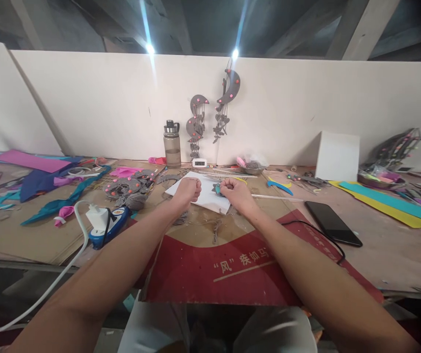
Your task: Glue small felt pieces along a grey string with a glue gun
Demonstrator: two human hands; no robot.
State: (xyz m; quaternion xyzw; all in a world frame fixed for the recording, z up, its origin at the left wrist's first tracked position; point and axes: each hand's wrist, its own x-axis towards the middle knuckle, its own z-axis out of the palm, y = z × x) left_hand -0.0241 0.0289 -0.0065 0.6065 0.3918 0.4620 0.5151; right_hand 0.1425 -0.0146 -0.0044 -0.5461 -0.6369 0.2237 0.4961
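Note:
Over the left part of a white sheet (pixel 208 196), my left hand (pixel 187 192) is closed in a fist-like pinch; whatever its fingers hold is too small to make out. My right hand (pixel 237 192) is closed at the sheet's right side, its fingertips against a small grey and teal piece (pixel 218 189). The two hands are apart. Below them a thin grey cord (pixel 216 230) hangs or lies over the red and tan cardboard (pixel 218 274).
A blue power strip (pixel 117 224) with a white plug and cable is at left, beside grey felt pieces (pixel 131 186). A black phone (pixel 331 223) lies at right. A bottle (pixel 172 147) and small white clock (pixel 199 163) stand at the back, near hanging grey ornaments (pixel 229 90).

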